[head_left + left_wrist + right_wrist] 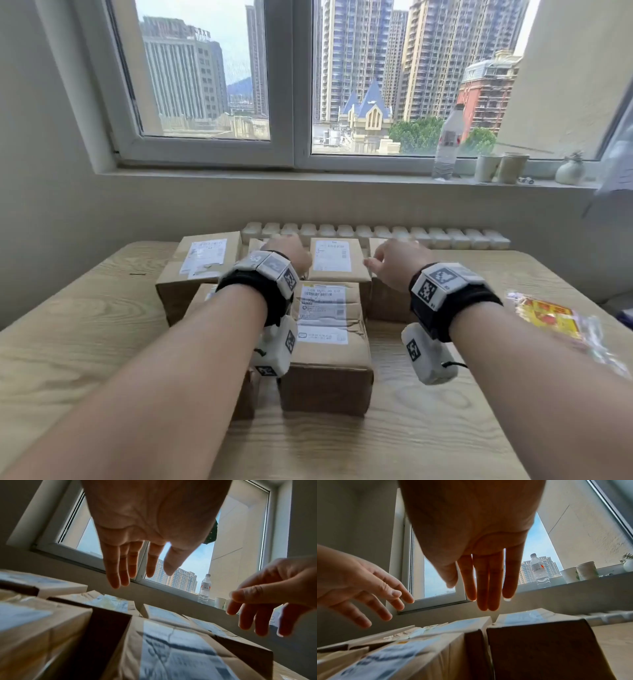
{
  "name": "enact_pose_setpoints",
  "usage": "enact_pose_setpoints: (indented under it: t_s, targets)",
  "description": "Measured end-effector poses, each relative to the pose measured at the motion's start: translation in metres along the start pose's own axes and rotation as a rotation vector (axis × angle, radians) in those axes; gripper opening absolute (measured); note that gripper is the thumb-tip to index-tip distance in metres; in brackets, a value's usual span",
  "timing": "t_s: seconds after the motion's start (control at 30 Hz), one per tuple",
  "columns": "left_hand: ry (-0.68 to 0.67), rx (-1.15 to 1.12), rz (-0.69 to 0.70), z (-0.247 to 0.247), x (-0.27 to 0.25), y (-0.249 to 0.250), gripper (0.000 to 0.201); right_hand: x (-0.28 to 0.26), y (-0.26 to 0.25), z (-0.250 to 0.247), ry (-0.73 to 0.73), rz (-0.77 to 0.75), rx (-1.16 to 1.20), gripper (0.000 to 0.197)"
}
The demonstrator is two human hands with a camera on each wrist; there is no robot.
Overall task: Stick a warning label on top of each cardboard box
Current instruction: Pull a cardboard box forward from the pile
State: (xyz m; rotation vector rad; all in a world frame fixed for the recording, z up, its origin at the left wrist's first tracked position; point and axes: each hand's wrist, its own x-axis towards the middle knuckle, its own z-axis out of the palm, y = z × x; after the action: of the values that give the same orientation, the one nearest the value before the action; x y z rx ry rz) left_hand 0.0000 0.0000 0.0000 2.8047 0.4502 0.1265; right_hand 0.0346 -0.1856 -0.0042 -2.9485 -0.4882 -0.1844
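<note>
Several brown cardboard boxes with white shipping labels stand bunched on the wooden table point(85, 325). The nearest box point(327, 346) sits between my forearms, a smaller one point(337, 260) lies behind it, and a larger one point(202, 263) is at the back left. My left hand point(291, 255) hovers over the back row with straight fingers point(118, 566) and holds nothing. My right hand point(394, 260) hovers over the right back box point(539, 616), fingers point(488, 581) straight, also empty. A packet of red and yellow warning labels point(551, 317) in clear plastic lies on the table at the right.
A white radiator point(376, 234) runs behind the table under the window. On the sill stand a water bottle point(447, 144), two paper cups point(501, 168) and a small white vase point(570, 171). Bare table shows in front and to the left.
</note>
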Motion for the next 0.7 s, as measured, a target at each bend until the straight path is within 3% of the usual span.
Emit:
enact_pose_setpoints:
  t_s: [0.23, 0.4, 0.53, 0.7]
  targets:
    - [-0.197, -0.099, -0.043, 0.019, -0.009, -0.003, 0.016, -0.007, -0.003, 0.043, -0.158, 0.077, 0.091, 0.049]
    - [-0.295, -0.006, -0.041, 0.017, -0.013, -0.005, 0.042, -0.006, -0.009, 0.059, -0.251, 0.112, 0.252, 0.047]
    - [-0.337, 0.013, -0.043, 0.018, -0.01, -0.003, 0.044, -0.001, -0.015, 0.065, -0.289, 0.149, 0.279, 0.061]
    - [-0.323, 0.064, -0.011, 0.01, -0.018, -0.003, 0.048, -0.007, -0.021, 0.062, -0.243, 0.139, 0.265, 0.061]
